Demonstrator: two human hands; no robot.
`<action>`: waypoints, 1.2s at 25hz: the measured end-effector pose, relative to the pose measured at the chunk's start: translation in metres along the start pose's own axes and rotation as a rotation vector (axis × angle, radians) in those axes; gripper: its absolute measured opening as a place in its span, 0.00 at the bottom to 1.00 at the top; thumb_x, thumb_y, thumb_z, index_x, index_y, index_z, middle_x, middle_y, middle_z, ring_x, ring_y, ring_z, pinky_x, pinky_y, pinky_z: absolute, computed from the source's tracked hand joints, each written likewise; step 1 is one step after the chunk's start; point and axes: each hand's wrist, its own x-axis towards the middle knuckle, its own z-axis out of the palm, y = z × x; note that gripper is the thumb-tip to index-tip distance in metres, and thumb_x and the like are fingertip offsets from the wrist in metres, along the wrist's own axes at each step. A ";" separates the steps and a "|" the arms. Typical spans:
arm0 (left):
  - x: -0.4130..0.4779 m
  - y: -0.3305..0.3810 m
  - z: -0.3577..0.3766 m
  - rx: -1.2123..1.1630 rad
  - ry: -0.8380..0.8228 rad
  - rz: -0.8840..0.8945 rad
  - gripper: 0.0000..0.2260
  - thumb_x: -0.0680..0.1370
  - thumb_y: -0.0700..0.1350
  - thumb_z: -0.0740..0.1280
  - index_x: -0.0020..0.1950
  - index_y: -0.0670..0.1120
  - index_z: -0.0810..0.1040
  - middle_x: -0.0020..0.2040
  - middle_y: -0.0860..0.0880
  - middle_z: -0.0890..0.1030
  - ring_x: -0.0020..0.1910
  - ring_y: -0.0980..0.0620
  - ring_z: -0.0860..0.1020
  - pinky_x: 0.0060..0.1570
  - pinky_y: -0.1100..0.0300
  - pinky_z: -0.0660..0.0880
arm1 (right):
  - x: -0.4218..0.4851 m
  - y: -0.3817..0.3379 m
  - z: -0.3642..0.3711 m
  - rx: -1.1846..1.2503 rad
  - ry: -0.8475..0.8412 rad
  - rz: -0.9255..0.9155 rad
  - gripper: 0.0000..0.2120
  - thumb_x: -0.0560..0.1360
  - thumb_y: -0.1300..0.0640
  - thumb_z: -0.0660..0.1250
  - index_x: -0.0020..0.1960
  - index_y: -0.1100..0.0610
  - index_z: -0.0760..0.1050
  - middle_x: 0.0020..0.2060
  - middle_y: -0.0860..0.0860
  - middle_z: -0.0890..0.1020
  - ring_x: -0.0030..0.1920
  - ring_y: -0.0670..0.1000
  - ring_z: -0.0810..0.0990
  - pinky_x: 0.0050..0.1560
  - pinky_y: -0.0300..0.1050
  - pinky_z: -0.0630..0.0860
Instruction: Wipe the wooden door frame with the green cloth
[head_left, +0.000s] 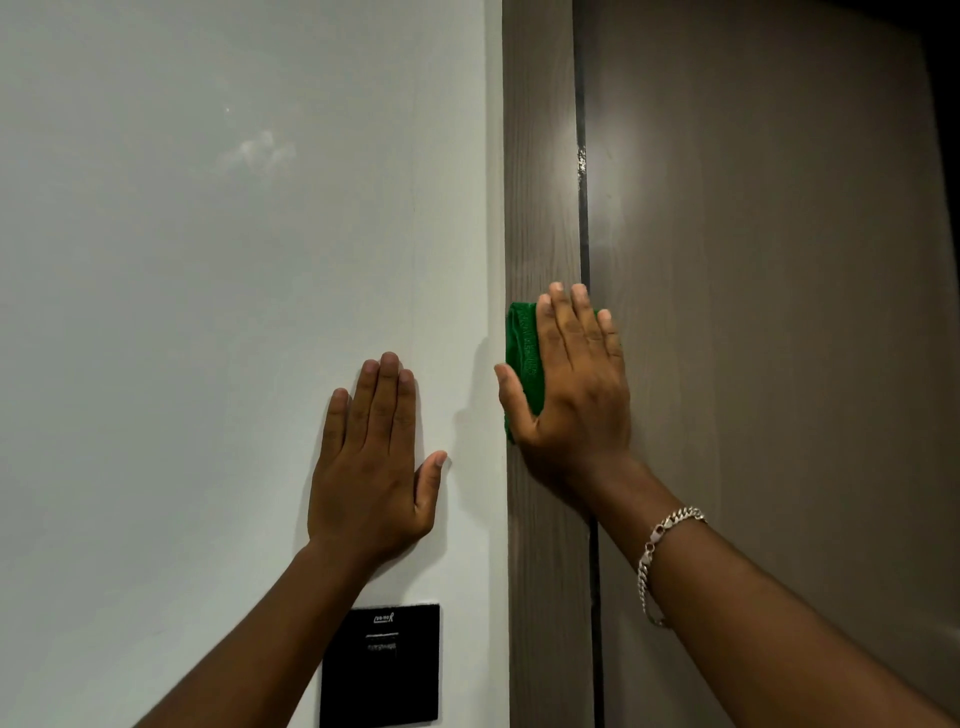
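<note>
The wooden door frame (540, 182) is a grey-brown vertical strip between the white wall and the door. My right hand (574, 384) lies flat on it at mid height, fingers pointing up, pressing the green cloth (523, 353) against the wood. Most of the cloth is hidden under the palm; only its left part shows. My left hand (376, 462) rests flat on the white wall to the left of the frame, fingers together, holding nothing.
The grey-brown door (779, 312) fills the right side, with a dark gap along the frame's edge. A black wall panel (380, 667) sits on the white wall (208, 312) below my left wrist. A chain bracelet (662, 551) hangs on my right wrist.
</note>
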 end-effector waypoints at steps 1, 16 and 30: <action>0.000 0.000 0.000 -0.004 -0.003 0.000 0.36 0.78 0.59 0.52 0.79 0.41 0.48 0.81 0.41 0.50 0.81 0.43 0.48 0.78 0.43 0.51 | -0.006 0.001 0.000 -0.001 -0.009 -0.039 0.36 0.81 0.40 0.55 0.80 0.60 0.54 0.80 0.57 0.58 0.82 0.56 0.52 0.82 0.54 0.48; 0.000 0.001 -0.002 -0.007 -0.010 0.004 0.35 0.78 0.59 0.51 0.79 0.40 0.49 0.81 0.40 0.50 0.81 0.43 0.48 0.78 0.43 0.52 | -0.020 0.017 -0.005 -0.040 -0.003 -0.291 0.35 0.79 0.41 0.59 0.77 0.64 0.63 0.77 0.61 0.66 0.79 0.60 0.62 0.79 0.60 0.60; 0.001 0.000 0.004 0.011 0.015 -0.003 0.36 0.78 0.59 0.52 0.79 0.41 0.46 0.81 0.41 0.49 0.81 0.43 0.47 0.79 0.44 0.49 | 0.042 0.002 -0.008 -0.020 -0.064 -0.058 0.37 0.80 0.39 0.55 0.79 0.63 0.56 0.79 0.61 0.61 0.81 0.59 0.57 0.81 0.55 0.51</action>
